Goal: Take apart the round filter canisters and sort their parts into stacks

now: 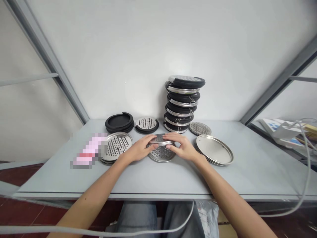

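Note:
Both my hands meet at the middle of the grey table. My left hand grips the left edge of a small round perforated metal disc, fingers curled on its rim. My right hand holds the disc's right edge the same way. The disc is held tilted just above a larger perforated metal tray lying on the table.
A perforated tray stack lies left, plain metal lids right. Behind stand black rubber rings, a ring with a strainer, a loose strainer disc and a tall stack of assembled pieces. A white cable hangs at right.

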Motion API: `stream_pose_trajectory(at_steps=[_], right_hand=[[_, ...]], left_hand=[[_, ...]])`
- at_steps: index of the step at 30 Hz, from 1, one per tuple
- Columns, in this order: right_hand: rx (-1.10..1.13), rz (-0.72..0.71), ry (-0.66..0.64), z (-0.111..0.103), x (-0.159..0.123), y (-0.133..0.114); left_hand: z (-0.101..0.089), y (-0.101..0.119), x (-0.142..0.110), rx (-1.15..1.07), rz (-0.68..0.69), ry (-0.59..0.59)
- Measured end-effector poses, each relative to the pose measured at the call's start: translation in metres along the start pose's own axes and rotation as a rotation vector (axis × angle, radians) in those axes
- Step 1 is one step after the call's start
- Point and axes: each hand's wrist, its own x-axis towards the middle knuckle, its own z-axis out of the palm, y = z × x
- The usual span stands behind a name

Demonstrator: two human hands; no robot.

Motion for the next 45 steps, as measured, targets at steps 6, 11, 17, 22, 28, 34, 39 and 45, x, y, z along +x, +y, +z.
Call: stream_pose_trajectory(at_steps=[6, 11, 17, 22, 28, 34, 39, 45], right_hand=[[-0.208, 0.034, 0.163, -0.008, -0.001, 0.010], [-0.362, 0.116, 0.270, -0.004, -0.008, 0.025], [-0.436, 0.148, 0.367, 0.003, -0.010, 0.028], [-0.355, 0.221, 0.580, 0.001, -0.006, 0.024], [-0.036, 0.439, 0.783, -0.003, 0.002, 0.011], [0.351, 0.645, 0.559, 0.014, 0.008, 0.001], [0.411, 0.705, 0.419, 0.023, 0.010, -0.002], [0.450, 0.690, 0.369, 0.025, 0.010, -0.005]], left_hand=[[-0.001, 0.002, 0.001, -0.038, -0.042, 0.085], [0.000, 0.003, 0.001, -0.023, -0.058, 0.090], [0.003, 0.000, 0.003, 0.051, -0.025, 0.198], [0.001, -0.001, 0.005, 0.113, 0.043, 0.381], [0.006, 0.010, 0.001, 0.329, 0.127, 0.542], [0.010, 0.022, 0.001, 0.578, 0.105, 0.524], [0.008, 0.021, 0.003, 0.602, 0.015, 0.393], [0.008, 0.017, 0.002, 0.586, 0.048, 0.286]])
